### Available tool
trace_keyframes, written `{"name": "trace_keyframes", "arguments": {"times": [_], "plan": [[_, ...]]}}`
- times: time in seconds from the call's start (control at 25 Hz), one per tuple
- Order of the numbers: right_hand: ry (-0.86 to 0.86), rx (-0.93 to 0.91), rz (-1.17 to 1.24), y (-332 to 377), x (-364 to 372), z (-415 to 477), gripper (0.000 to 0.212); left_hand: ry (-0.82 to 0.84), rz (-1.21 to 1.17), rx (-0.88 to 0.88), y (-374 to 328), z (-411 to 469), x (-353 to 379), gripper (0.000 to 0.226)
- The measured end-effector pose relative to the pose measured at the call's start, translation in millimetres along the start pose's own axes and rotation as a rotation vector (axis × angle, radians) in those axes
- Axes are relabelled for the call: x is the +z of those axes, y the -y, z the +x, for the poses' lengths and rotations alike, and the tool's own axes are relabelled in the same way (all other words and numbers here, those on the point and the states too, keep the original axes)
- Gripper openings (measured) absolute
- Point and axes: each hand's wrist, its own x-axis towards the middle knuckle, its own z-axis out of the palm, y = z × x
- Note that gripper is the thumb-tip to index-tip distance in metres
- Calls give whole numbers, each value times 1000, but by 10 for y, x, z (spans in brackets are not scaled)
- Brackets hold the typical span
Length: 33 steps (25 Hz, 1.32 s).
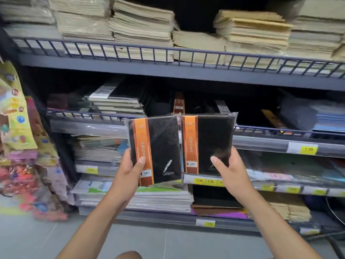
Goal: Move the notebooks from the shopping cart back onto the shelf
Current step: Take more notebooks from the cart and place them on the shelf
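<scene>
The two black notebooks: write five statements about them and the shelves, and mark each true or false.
1. The left hand grips the left notebook, and the right hand grips the right notebook. True.
2. Both notebooks lie flat on a shelf. False: they are held upright in the air in front of the shelves.
3. Each notebook has an orange band down its cover. True.
4. The top shelf carries red boxes. False: it carries stacks of beige paper books.
5. Yellow price tags sit on shelf edges. True.
</scene>
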Motion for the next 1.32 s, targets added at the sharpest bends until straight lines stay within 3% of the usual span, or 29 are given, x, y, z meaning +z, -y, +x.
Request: {"name": "trace_keyframes", "arguments": {"times": [0.12,0.28,0.6,0.72,0.84,1.08,1.32], "plan": [[10,-4,-58,263,-181,9,28,-14,-30,-6,-17,2,-83,27],[112,40,147,664,-350,369,45,-26,-64,-21,-32,-32,-170,24],[52,271,324,1227,24,1469,49,-76,-35,-18,-50,-174,-372,31],[66,289,212,1216,214,1580,46,-79,-10,-19,-85,-220,-410,29],[41,243,117,1177,306,1599,59,-79,4,-3,-103,-257,-432,27],[-42,126,-532,1113,373,1645,58,-83,10,-9,-67,-284,-525,24],[-136,122,-758,930,358,1591,65,-97,-10,10,-217,-270,-582,19]]}}
